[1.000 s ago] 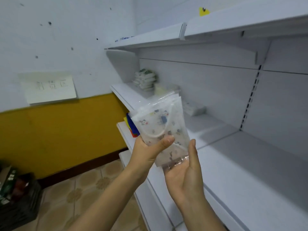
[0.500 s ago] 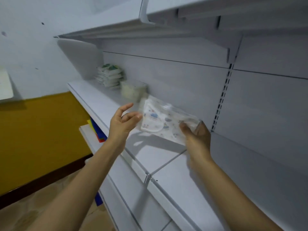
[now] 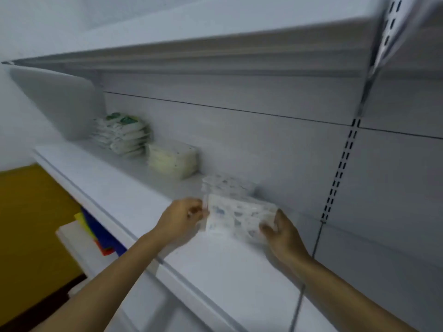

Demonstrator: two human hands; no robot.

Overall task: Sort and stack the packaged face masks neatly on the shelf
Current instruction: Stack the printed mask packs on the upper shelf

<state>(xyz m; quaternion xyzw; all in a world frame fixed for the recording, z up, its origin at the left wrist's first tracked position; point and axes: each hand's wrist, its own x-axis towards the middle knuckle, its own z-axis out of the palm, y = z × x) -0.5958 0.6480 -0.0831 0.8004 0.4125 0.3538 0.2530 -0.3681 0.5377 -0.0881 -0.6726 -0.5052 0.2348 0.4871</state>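
Note:
A clear packet of patterned face masks (image 3: pixel 236 218) is held level just above the white shelf (image 3: pixel 134 200), close to the back panel. My left hand (image 3: pixel 182 218) pinches its left edge and my right hand (image 3: pixel 281 232) grips its right end. Right behind it lies a small pile of similar patterned packets (image 3: pixel 225 186). Further left on the same shelf sit a stack of cream packets (image 3: pixel 171 159) and a taller stack of white packets with green labels (image 3: pixel 119 134). The frame is blurred.
Another white shelf (image 3: pixel 215 56) hangs overhead. A slotted upright (image 3: pixel 340 168) runs down the back panel on the right. Below on the left, a lower shelf (image 3: pixel 72 238) carries blue, yellow and red items (image 3: pixel 96 233). A yellow wall band (image 3: pixel 26 224) is at the far left.
Both hands have carried the patterned packet from in front of me down toward the shelf, turning it level. My left hand, open half a second ago, now pinches its left edge.

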